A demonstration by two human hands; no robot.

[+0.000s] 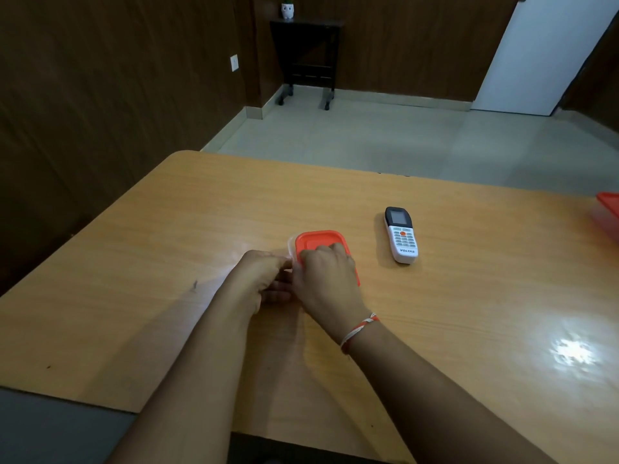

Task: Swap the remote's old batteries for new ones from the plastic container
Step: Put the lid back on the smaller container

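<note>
Head view: small clear plastic container (290, 244) with orange rectangular lid (320, 242) sits mid-worktop (167, 229). Left hand (259, 279) grips container's near-left side, fingers curled against wall. Right hand (326, 279) lies over lid, fingers curled on lid's top and near edge. White remote with dark screen (401, 235) lies face-up, well apart to right, untouched. Likely step: prying lid off. Best brace base firmly, peel up one corner, keep container level so batteries stay inside.

"VOLTAS" printed on the remote (401, 235)
</note>
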